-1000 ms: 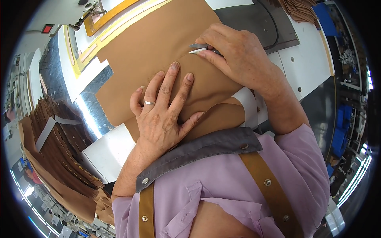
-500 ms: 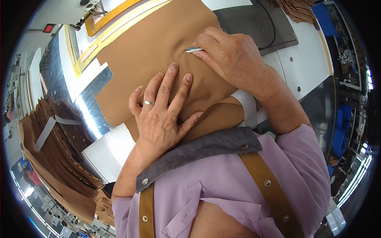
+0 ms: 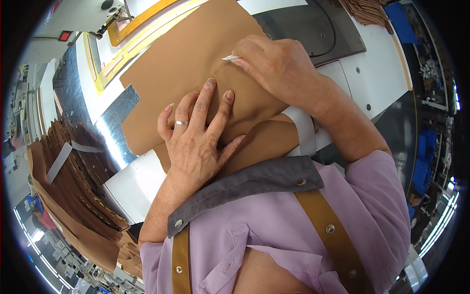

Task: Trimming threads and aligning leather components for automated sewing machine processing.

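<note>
A large brown panel of leather-like material (image 3: 171, 63) lies in front of me, with a faint seam line running across it. My left hand (image 3: 196, 132) rests on it, palm down and fingers spread, a silver ring on one finger. Its index fingertip is beside the seam line. Farther right, my right hand (image 3: 279, 68) is closed around a small pointed metal tool (image 3: 230, 58). Only the tool's light tip shows, close over the panel by the seam; the rest is hidden in the fingers. Nearer me, a folded part of the brown material (image 3: 274, 139) has a pale grey strip (image 3: 304, 130) along its end.
A stack of brown pieces (image 3: 78, 171) stands at the left, and more brown pieces (image 3: 367, 10) lie at the far right. Yellow-edged templates (image 3: 100, 81) and part of a machine (image 3: 115, 17) are beyond the panel. A dark plate (image 3: 308, 29) with a cable lies at the back right.
The tool and my right hand have shifted slightly left and toward the far side. My left hand has moved a little left, still lying on the panel.
</note>
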Available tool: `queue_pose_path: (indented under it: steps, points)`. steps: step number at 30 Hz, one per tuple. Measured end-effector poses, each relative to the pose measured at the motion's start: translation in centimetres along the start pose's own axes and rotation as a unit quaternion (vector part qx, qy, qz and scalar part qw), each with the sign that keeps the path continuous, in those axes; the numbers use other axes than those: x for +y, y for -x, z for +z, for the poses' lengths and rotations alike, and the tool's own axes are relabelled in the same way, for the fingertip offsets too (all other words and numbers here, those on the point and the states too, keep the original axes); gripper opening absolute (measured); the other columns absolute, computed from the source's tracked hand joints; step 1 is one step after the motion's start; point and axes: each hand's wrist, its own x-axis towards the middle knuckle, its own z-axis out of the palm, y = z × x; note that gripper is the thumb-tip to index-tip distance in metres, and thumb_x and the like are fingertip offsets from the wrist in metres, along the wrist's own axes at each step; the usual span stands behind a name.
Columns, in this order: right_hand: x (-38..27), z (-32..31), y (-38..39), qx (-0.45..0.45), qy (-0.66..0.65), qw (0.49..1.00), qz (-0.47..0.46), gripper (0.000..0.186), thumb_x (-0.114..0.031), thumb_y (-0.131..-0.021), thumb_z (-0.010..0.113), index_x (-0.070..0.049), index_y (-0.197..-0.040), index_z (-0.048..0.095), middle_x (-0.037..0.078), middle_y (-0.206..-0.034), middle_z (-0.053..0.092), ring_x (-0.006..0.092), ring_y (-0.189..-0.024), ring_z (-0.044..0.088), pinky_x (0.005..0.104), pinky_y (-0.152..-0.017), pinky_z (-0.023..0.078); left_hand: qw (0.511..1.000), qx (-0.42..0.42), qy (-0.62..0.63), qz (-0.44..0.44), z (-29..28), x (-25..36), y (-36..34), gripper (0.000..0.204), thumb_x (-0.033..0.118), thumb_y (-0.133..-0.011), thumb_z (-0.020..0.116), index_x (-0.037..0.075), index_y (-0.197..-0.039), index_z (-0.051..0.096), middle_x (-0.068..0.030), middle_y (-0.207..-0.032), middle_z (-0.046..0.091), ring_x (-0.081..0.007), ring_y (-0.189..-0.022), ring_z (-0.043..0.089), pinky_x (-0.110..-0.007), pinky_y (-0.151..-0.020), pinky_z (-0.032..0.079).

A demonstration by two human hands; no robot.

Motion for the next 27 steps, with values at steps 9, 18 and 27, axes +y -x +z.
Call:
queue_pose_path:
  steps: [9, 18, 27]
  points:
    - [0.7, -1.9, 1.0, 0.001, -0.073, 0.996, 0.052, 0.024, -0.015, -0.091, 0.074, -0.003, -0.11, 0.067, 0.009, -0.097, 0.067, 0.0257, -0.078, 0.07, 0.0359, -0.068, 0.056, 0.992, 0.047, 0.071, 0.091, 0.0, 0.0, -2.9, 0.082, 0.055, -0.082, 0.078, 0.004, -0.142, 0.058, -0.0154, -0.148, 0.055, -0.0337, -0.137, 0.052, -0.052, -0.115, 0.034]
    - [-0.1, -1.3, 0.9, -0.022, -0.014, 0.998, 0.06, 0.024, -0.016, -0.088, 0.076, -0.007, -0.109, 0.069, 0.005, -0.101, 0.067, 0.0223, -0.076, 0.07, 0.033, -0.064, 0.056, 0.988, 0.066, 0.096, 0.099, 2.0, 0.6, -3.5, 0.084, 0.055, -0.082, 0.078, -0.003, -0.138, 0.059, -0.0188, -0.144, 0.059, -0.0364, -0.138, 0.053, -0.053, -0.117, 0.038]
    - [-0.3, -0.9, 0.7, -0.016, 0.004, 0.998, 0.057, 0.023, -0.015, -0.088, 0.077, -0.007, -0.107, 0.069, 0.005, -0.098, 0.066, 0.0223, -0.073, 0.07, 0.0325, -0.061, 0.055, 0.989, 0.059, 0.094, 0.093, 2.0, 0.5, -3.4, 0.086, 0.057, -0.081, 0.078, -0.002, -0.14, 0.059, -0.0174, -0.144, 0.059, -0.0355, -0.139, 0.053, -0.054, -0.116, 0.038]
